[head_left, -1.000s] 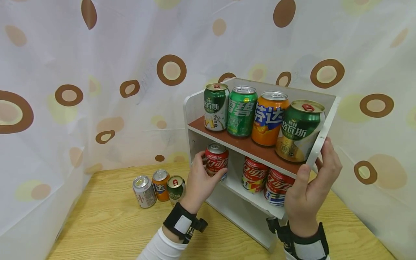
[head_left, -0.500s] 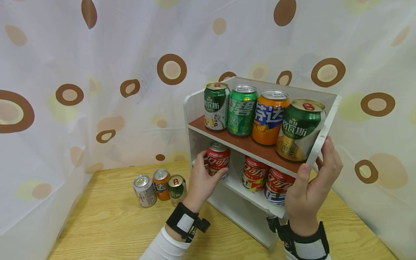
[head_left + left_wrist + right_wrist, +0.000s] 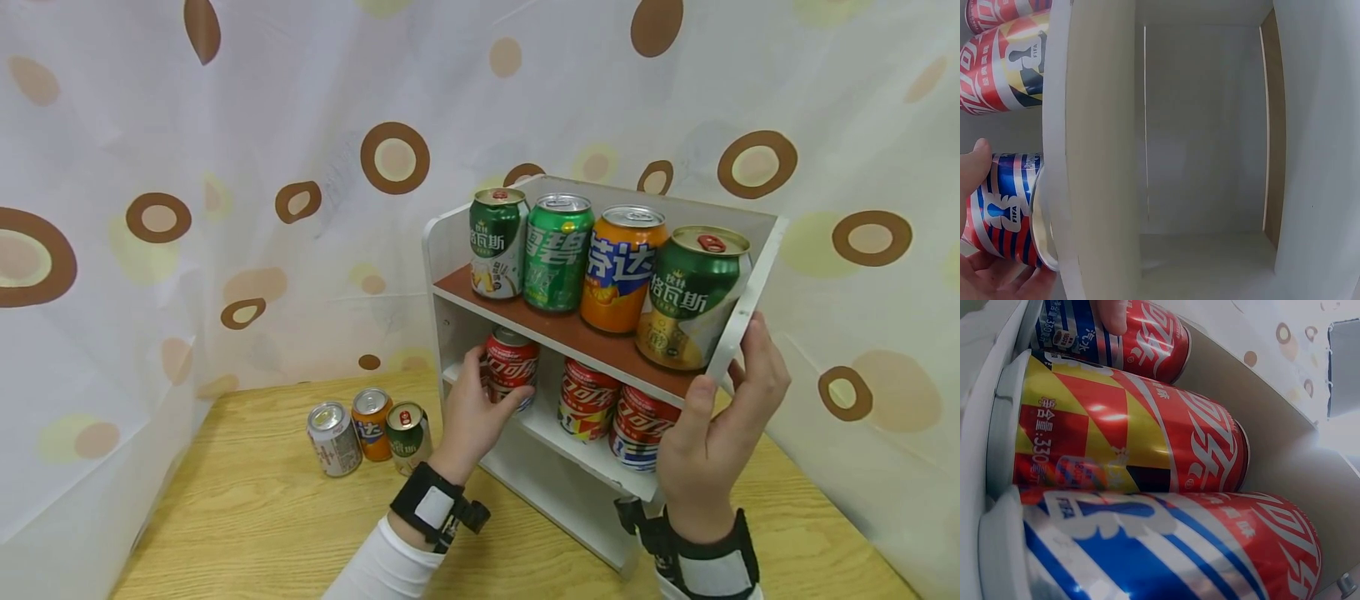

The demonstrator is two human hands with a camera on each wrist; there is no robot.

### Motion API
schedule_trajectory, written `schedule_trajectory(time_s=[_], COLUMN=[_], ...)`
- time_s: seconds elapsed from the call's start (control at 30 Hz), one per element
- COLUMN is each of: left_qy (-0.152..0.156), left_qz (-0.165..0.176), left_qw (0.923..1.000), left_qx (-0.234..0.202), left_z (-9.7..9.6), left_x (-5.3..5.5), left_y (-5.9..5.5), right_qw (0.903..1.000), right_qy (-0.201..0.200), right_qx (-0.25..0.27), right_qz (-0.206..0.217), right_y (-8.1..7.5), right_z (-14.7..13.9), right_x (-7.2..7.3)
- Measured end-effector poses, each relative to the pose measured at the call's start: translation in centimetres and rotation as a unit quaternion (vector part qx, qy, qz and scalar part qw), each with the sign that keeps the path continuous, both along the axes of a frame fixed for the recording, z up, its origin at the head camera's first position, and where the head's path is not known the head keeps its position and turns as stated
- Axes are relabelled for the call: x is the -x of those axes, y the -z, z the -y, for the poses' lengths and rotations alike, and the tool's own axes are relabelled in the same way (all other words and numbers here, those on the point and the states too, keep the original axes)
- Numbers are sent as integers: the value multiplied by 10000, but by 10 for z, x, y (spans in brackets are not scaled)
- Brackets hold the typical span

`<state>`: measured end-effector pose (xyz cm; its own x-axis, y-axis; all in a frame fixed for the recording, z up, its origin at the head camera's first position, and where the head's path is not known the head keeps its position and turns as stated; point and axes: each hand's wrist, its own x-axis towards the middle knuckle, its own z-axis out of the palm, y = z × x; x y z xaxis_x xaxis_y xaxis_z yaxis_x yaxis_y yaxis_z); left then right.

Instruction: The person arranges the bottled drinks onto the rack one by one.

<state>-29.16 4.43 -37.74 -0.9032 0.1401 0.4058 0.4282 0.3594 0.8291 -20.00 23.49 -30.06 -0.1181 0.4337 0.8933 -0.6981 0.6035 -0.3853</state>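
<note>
On the middle level of a small white shelf rack (image 3: 555, 467), my left hand (image 3: 471, 421) grips a red soda can (image 3: 513, 363), thumb on one side and fingers on the other. The left wrist view shows the can's (image 3: 1007, 209) striped blue and red lower part, its base over the shelf board. To its right stand two more red soda cans (image 3: 588, 400), a gap away from the held one. My right hand (image 3: 708, 454) holds the rack's right side panel (image 3: 752, 292), thumb at the front edge and fingers on the outer side.
Along the rack's brown top level (image 3: 540, 329) stand a green-and-white can (image 3: 497, 246), a green can (image 3: 558, 254), an orange can (image 3: 622, 271) and a green-and-gold can (image 3: 690, 300). Left of the rack on the wooden table (image 3: 247, 500) stand a silver can (image 3: 333, 440), an orange can (image 3: 372, 425) and a green can (image 3: 408, 437).
My left hand has slid the red soda can a little to the right and deeper along the middle level. The right hand stays at the side panel.
</note>
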Motion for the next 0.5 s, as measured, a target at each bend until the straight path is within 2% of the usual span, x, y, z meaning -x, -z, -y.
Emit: schedule_trajectory(time_s=[0.5], left_qy=[446], left_qz=[-7], left_qw=[9989], left_qx=[-112], left_z=[-12], left_x=[3], left_y=[0], right_qw=[10000], right_qy=[33], right_qx=[-19], right_qz=[9], right_y=[0], right_z=[-1], right_x=[0])
